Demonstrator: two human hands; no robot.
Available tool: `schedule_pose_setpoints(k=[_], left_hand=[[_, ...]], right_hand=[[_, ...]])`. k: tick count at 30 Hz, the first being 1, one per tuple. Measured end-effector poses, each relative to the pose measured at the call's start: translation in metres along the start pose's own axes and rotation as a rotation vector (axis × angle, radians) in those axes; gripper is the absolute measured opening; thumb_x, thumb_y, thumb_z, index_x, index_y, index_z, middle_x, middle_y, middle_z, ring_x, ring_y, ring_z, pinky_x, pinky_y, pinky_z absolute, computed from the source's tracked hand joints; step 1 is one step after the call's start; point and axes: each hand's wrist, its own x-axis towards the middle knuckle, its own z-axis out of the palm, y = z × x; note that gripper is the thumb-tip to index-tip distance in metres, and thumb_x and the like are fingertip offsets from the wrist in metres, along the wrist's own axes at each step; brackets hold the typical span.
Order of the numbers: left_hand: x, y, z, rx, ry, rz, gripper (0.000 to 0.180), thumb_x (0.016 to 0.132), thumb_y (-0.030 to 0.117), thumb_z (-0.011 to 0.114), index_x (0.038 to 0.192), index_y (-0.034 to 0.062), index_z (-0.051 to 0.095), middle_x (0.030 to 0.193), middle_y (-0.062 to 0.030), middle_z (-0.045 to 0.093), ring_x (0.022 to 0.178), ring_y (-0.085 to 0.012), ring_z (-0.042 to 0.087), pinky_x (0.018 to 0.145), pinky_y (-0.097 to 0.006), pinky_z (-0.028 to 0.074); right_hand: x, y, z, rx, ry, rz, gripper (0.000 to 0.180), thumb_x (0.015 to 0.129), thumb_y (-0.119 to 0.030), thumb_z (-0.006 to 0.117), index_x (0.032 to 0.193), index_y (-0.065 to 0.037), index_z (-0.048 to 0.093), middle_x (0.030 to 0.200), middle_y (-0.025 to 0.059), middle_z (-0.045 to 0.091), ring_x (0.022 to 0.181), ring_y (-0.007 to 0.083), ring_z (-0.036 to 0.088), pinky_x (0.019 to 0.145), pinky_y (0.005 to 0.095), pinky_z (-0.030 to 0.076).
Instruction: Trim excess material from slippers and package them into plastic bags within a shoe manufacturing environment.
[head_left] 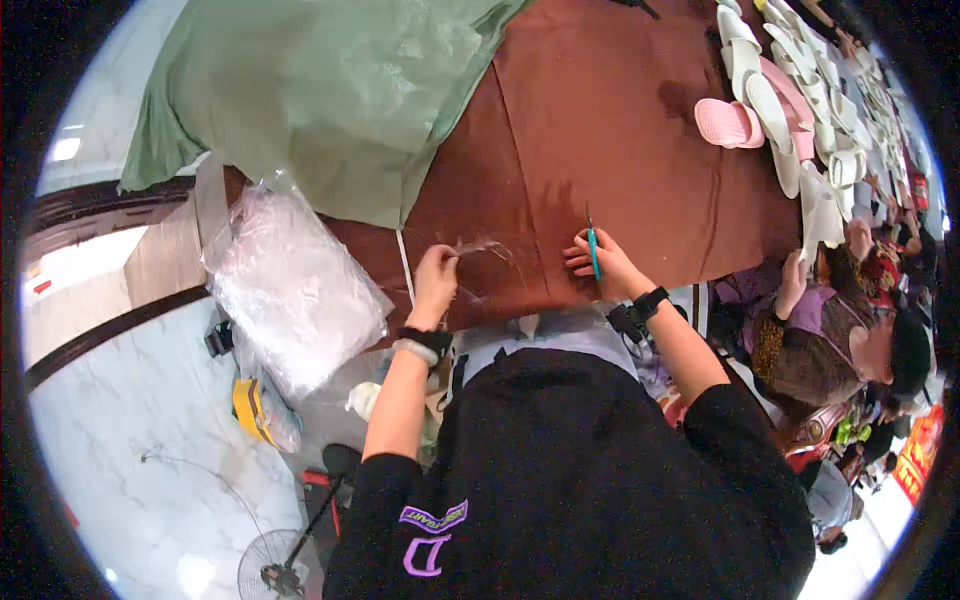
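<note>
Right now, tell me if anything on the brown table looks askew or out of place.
One pink slipper lies apart from the long row of white and pink slippers, turned sideways on the brown table cover. The stack of clear plastic bags overhangs the table's left edge. Otherwise nothing stands out; left hand pinches a clear film, right hand grips a teal tool.

A clear plastic bag (480, 262) lies flat on the near table edge. A slim teal tool (593, 247) stands nearly upright to its right.

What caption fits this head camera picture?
Left hand pinches a clear plastic sheet on brown cloth; right hand holds a teal-handled tool.
</note>
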Motion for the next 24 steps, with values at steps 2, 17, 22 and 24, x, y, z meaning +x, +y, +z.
schedule_pose_setpoints(k=[2,17,22,24], left_hand=[[-0.022,0.003,-0.028,-0.177,0.032,-0.266,0.012,0.086,0.009,0.057,0.096,0.0025,0.056,0.076,-0.0081,0.057,0.061,-0.0154,0.053,0.055,-0.029,0.043],[-0.356,-0.047,-0.192,-0.912,1.135,-0.351,0.007,0.089,0.006,0.055,0.094,0.0041,0.051,0.083,-0.0014,0.052,0.066,-0.0091,0.042,0.057,-0.024,0.035],[-0.455,-0.157,-0.197,-0.994,1.312,-0.444,0.008,0.088,0.007,0.056,0.091,0.0037,0.050,0.078,-0.0019,0.049,0.067,-0.0107,0.042,0.061,-0.027,0.037],[-0.496,-0.220,-0.195,-0.870,1.376,-0.565,0.005,0.088,0.005,0.054,0.089,0.0033,0.049,0.076,-0.0027,0.047,0.066,-0.0120,0.043,0.060,-0.026,0.037]], right_hand=[[-0.002,-0.005,-0.002,-0.051,-0.035,-0.021,0.041,0.088,-0.035,0.058,0.113,-0.007,0.041,0.103,0.0132,0.059,0.088,0.0206,0.060,0.069,0.0324,0.050],[0.006,-0.013,0.052,-0.252,-0.132,0.039,0.030,0.090,-0.023,0.057,0.112,-0.010,0.042,0.086,0.0040,0.058,0.071,0.0149,0.057,0.057,0.0274,0.046],[-0.005,-0.003,0.106,-0.220,-0.024,0.005,0.022,0.090,-0.020,0.057,0.108,-0.012,0.047,0.086,0.0073,0.060,0.069,0.0142,0.056,0.057,0.0274,0.047],[0.000,0.008,0.121,-0.270,-0.063,-0.026,0.021,0.090,-0.023,0.057,0.106,-0.012,0.050,0.086,0.0077,0.060,0.073,0.0152,0.057,0.062,0.0308,0.048]])
